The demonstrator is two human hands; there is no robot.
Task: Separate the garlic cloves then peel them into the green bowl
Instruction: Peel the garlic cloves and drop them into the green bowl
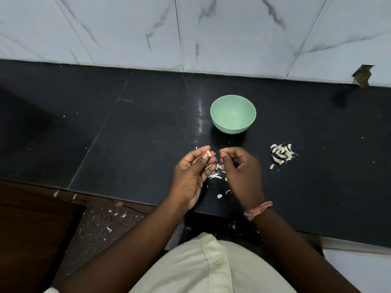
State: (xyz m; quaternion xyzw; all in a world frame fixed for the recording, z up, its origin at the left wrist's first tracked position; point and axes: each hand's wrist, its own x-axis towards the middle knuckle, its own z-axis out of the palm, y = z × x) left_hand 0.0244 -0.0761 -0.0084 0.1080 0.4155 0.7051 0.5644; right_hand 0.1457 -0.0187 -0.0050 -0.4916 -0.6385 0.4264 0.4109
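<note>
Left hand (191, 170) pinches a small pale peeled garlic clove (209, 153) in its fingers, right hand (239, 166) fingers curled, apparently holding nothing, round pale-green plastic bowl (218, 123) at twelve o'clock on the black desk (137, 134): slippery, a loose pinch could drop it among the peelings.

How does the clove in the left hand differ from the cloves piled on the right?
The clove, pinched in the left hand, looks yellowish and peeled; the pile of cloves lies white-skinned, some with stringy tails, on the counter. One is held, many lie loose. Both are outside the green bowl.

No legible text — none anywhere.
</note>
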